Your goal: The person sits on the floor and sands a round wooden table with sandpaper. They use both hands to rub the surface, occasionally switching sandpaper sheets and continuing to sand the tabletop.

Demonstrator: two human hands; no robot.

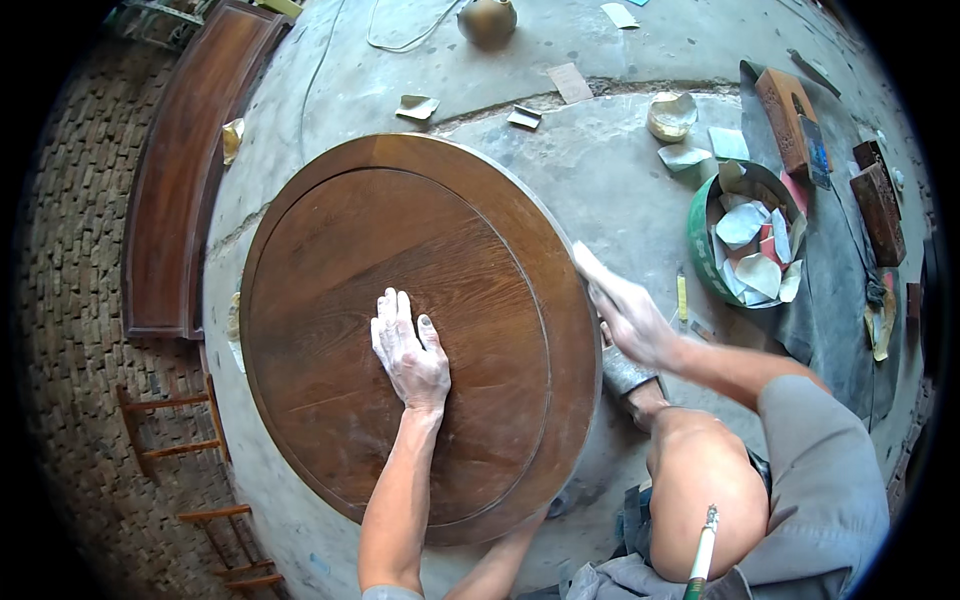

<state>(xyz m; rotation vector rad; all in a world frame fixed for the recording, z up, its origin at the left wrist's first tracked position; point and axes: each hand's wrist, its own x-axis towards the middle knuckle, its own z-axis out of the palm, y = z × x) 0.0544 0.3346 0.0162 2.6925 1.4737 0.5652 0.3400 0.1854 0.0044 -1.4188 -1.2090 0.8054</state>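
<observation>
A round dark brown wooden tabletop [330, 230] with a ring groove near its rim lies tilted in front of me. My left hand [405, 355], dusted white, rests flat on its middle with the fingers out and nothing visible in them. At the right rim is my right hand [630, 310], also white with dust and a little blurred. Its fingers lie close together along the edge, bent at the tips. The side toward the wood is hidden, so whatever it may hold does not show.
A green round tub [703, 240] of sandpaper scraps stands at right, near a wooden block [785, 120]. Loose scraps [417, 107] lie on the concrete floor [600, 150]. A long brown panel [185, 180] is at left. A lit cigarette [705, 550] shows above my bare knee [705, 480].
</observation>
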